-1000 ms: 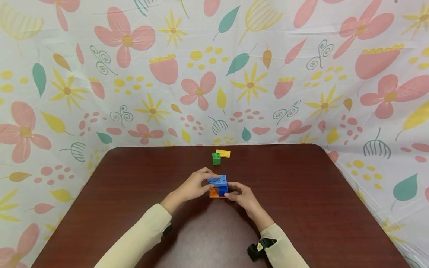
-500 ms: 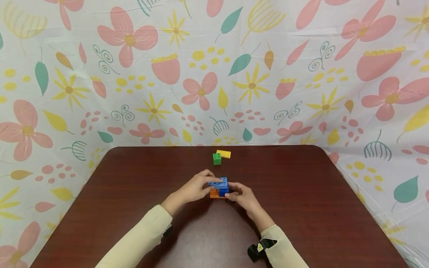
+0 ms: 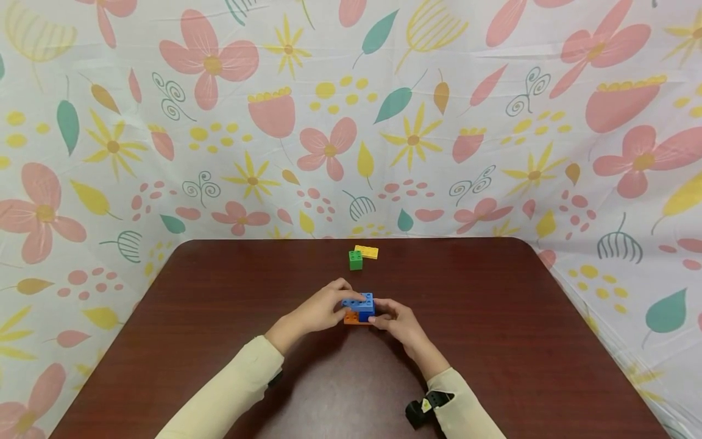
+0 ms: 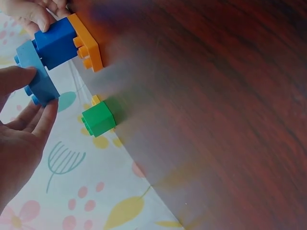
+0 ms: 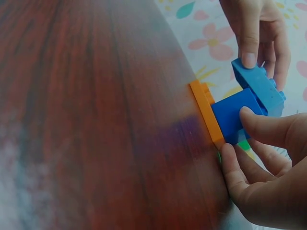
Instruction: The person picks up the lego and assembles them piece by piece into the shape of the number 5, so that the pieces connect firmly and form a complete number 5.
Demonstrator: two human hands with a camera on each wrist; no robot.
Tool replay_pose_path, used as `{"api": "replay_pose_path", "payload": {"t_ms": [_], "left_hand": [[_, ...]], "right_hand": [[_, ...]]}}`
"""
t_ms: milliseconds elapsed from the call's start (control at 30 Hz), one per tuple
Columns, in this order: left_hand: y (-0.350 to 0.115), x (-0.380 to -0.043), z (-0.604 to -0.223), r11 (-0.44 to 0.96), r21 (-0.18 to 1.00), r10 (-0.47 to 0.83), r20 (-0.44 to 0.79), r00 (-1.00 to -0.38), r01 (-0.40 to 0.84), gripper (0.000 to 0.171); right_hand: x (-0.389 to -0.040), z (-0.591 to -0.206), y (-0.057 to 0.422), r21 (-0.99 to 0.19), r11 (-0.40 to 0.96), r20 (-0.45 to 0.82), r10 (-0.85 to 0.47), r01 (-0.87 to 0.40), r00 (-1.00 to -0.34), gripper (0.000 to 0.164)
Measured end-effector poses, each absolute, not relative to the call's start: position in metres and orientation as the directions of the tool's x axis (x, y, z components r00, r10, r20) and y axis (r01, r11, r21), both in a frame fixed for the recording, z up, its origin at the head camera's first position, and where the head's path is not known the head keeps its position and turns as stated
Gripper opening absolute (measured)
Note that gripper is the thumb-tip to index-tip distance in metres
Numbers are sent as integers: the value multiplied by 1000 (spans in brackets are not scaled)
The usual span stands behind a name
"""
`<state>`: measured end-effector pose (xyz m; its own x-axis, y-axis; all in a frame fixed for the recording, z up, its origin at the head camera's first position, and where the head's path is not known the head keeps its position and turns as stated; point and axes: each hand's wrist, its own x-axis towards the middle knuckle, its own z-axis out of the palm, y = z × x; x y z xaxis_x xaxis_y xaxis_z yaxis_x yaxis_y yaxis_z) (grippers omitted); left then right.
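Observation:
Between the thumb and fingers of my left hand (image 3: 320,308) is a light blue toy brick (image 4: 41,79), studs facing up. It lies over a dark blue brick (image 5: 236,114), slightly tilted against it, with a thin gap showing between them in the right wrist view. The dark blue brick sits on one end of a flat orange brick (image 3: 351,318), whose other studs stay bare. My right hand (image 3: 401,323) steadies this base from the right: the thumb presses the dark blue side, and a fingertip is at the orange edge. Its far fingers are partly hidden behind the stack.
Beyond the stack, a green brick (image 3: 356,260) stands on the dark red-brown table (image 3: 236,274). A flat yellow brick (image 3: 368,252) lies just behind it, near the table's back edge. A flower-print cloth (image 3: 329,201) hangs behind the table.
My left hand has lowered the light blue brick onto the dark blue one, so less of the dark blue brick shows. The right hand stays in place.

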<state>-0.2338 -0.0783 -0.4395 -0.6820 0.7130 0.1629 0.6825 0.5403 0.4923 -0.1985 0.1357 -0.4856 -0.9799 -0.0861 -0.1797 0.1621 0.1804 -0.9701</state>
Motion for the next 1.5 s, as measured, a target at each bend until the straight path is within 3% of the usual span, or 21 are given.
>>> {"api": "replay_pose_path", "payload": {"t_ms": [1267, 1500], "left_hand": [[-71, -231, -434, 573, 427, 721, 144, -678, 700, 37], [-73, -232, -435, 561, 457, 718, 147, -680, 690, 36]], "right_hand": [[-201, -485, 139, -967, 214, -162, -104, 137, -981, 41], [-202, -484, 137, -970, 207, -154, -100, 131, -983, 41]]}}
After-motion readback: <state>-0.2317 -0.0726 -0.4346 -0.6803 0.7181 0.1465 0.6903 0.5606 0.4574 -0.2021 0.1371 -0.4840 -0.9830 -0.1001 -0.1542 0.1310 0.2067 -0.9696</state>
